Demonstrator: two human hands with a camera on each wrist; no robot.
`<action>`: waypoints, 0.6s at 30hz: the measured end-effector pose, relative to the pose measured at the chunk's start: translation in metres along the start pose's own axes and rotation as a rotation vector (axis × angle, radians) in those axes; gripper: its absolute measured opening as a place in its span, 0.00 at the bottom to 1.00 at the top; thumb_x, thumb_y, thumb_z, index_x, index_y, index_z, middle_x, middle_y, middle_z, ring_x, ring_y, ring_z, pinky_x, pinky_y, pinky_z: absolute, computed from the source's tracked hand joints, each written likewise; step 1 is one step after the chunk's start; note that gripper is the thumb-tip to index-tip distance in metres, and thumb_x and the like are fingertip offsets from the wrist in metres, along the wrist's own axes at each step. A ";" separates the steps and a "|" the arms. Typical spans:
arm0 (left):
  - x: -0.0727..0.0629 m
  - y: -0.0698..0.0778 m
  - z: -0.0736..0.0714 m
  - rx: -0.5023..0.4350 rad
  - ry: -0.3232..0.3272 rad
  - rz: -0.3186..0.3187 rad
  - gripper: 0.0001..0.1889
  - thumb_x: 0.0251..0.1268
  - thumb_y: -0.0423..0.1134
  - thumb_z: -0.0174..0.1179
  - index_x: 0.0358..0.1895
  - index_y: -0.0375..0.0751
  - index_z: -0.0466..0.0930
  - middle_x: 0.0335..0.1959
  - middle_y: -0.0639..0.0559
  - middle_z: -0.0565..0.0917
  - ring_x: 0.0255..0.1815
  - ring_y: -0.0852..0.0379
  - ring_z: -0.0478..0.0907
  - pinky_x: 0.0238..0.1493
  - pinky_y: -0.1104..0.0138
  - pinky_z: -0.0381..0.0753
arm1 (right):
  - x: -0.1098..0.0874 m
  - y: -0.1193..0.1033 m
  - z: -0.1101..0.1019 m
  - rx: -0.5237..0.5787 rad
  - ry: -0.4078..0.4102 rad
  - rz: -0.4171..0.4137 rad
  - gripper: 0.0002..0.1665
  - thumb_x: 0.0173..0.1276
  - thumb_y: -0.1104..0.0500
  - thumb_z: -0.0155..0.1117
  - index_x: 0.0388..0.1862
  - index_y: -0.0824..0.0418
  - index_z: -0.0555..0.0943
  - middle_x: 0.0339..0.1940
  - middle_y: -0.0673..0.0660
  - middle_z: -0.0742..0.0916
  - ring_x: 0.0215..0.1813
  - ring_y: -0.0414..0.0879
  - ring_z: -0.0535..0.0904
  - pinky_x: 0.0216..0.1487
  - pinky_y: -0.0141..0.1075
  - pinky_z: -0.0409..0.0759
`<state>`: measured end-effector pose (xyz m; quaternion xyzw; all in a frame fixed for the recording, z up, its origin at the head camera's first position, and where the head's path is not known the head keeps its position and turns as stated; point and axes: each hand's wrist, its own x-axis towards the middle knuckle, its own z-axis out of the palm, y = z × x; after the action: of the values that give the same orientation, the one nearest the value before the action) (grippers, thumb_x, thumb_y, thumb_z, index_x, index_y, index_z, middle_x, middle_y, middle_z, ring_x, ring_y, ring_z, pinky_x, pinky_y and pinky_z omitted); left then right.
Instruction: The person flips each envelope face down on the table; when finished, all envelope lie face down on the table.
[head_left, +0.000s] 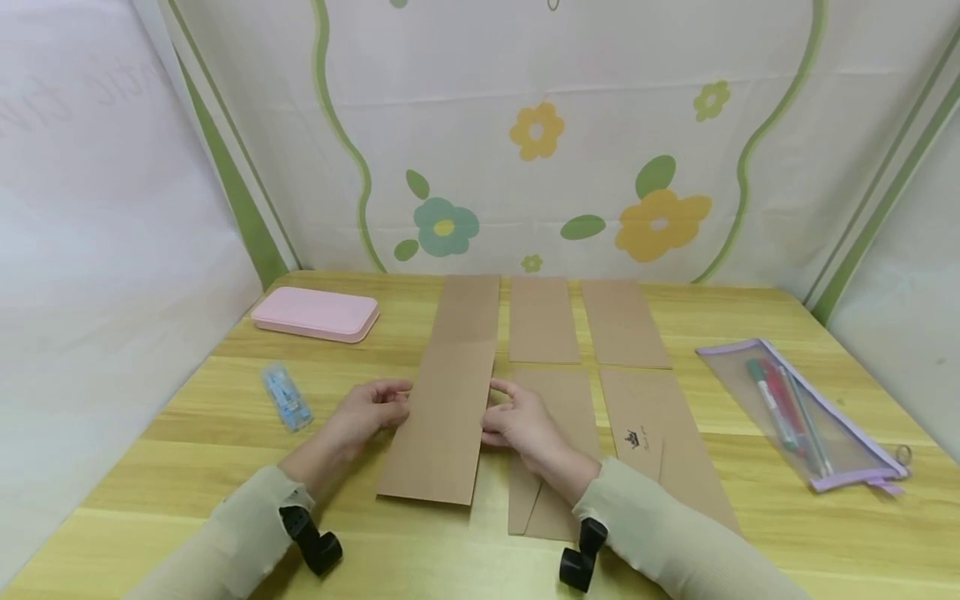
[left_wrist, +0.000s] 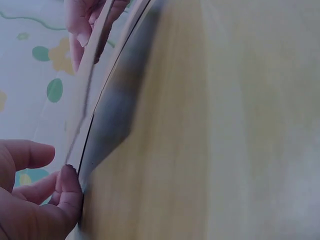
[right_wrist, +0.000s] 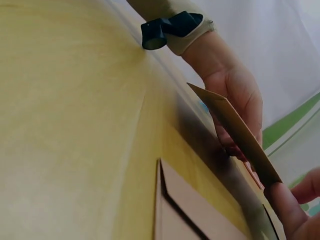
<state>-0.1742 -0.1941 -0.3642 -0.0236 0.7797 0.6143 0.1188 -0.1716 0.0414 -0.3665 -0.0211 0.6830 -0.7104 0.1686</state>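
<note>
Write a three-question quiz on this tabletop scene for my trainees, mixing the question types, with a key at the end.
1. True or false: the left hand and the right hand both touch the brown card.
2. Where does the mesh pouch lie?
A) Under the brown card
B) Left of both hands
C) Right of both hands
3. Fill in: the pink case lies ____ from the person than the blue packet.

Key: 1. True. 2. C. 3. Farther.

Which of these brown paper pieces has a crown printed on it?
The near-right brown paper piece, partly hidden by the right sleeve; only it shows a crown mark.
</note>
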 end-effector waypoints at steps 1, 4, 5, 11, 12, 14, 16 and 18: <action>0.000 0.000 -0.001 0.030 -0.011 -0.002 0.24 0.61 0.28 0.54 0.61 0.26 0.66 0.37 0.49 0.74 0.35 0.61 0.71 0.33 0.73 0.73 | 0.001 0.000 0.000 -0.011 -0.009 0.004 0.41 0.52 0.76 0.51 0.69 0.70 0.58 0.22 0.51 0.76 0.28 0.40 0.77 0.35 0.34 0.83; -0.002 0.003 -0.002 0.109 -0.042 0.007 0.24 0.61 0.31 0.54 0.61 0.27 0.66 0.39 0.48 0.75 0.35 0.60 0.71 0.34 0.71 0.73 | 0.002 0.002 0.000 -0.040 -0.030 0.031 0.43 0.51 0.77 0.51 0.69 0.71 0.56 0.18 0.50 0.74 0.25 0.39 0.75 0.33 0.33 0.83; -0.003 0.004 -0.002 0.125 -0.050 0.005 0.25 0.61 0.32 0.55 0.61 0.27 0.66 0.40 0.47 0.76 0.36 0.59 0.71 0.35 0.71 0.73 | 0.002 0.002 0.000 -0.050 -0.039 0.038 0.43 0.51 0.77 0.51 0.69 0.72 0.55 0.17 0.49 0.73 0.24 0.39 0.75 0.32 0.32 0.83; -0.008 0.010 -0.002 0.209 -0.092 -0.007 0.26 0.59 0.33 0.56 0.62 0.26 0.65 0.43 0.45 0.76 0.40 0.57 0.70 0.39 0.69 0.74 | 0.002 0.005 -0.002 -0.125 -0.096 0.055 0.44 0.50 0.76 0.52 0.69 0.76 0.52 0.18 0.51 0.77 0.23 0.39 0.78 0.30 0.32 0.82; -0.009 0.011 -0.002 0.218 -0.096 -0.008 0.26 0.60 0.33 0.56 0.62 0.25 0.65 0.43 0.45 0.76 0.41 0.57 0.70 0.40 0.69 0.74 | 0.003 0.006 -0.003 -0.141 -0.103 0.053 0.43 0.51 0.75 0.52 0.69 0.77 0.52 0.18 0.52 0.78 0.22 0.39 0.78 0.29 0.32 0.83; -0.010 0.011 -0.002 0.232 -0.099 -0.005 0.26 0.60 0.33 0.55 0.62 0.25 0.65 0.45 0.44 0.76 0.42 0.56 0.70 0.41 0.69 0.74 | 0.004 0.007 -0.004 -0.178 -0.119 0.046 0.43 0.51 0.75 0.52 0.68 0.77 0.52 0.18 0.53 0.79 0.20 0.39 0.78 0.29 0.32 0.82; -0.010 0.010 -0.001 0.239 -0.100 0.000 0.26 0.61 0.33 0.55 0.62 0.24 0.65 0.47 0.42 0.76 0.43 0.56 0.70 0.42 0.69 0.74 | 0.005 0.007 -0.005 -0.212 -0.131 0.041 0.43 0.52 0.74 0.53 0.68 0.77 0.53 0.18 0.53 0.80 0.19 0.39 0.77 0.27 0.32 0.82; -0.010 0.009 -0.001 0.244 -0.102 0.007 0.26 0.60 0.33 0.55 0.62 0.24 0.64 0.49 0.40 0.76 0.44 0.56 0.71 0.41 0.69 0.74 | 0.006 0.007 -0.006 -0.237 -0.139 0.040 0.43 0.52 0.73 0.54 0.68 0.77 0.53 0.17 0.54 0.81 0.18 0.39 0.77 0.25 0.32 0.82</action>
<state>-0.1661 -0.1935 -0.3531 0.0247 0.8416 0.5159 0.1581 -0.1775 0.0451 -0.3747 -0.0764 0.7490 -0.6181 0.2260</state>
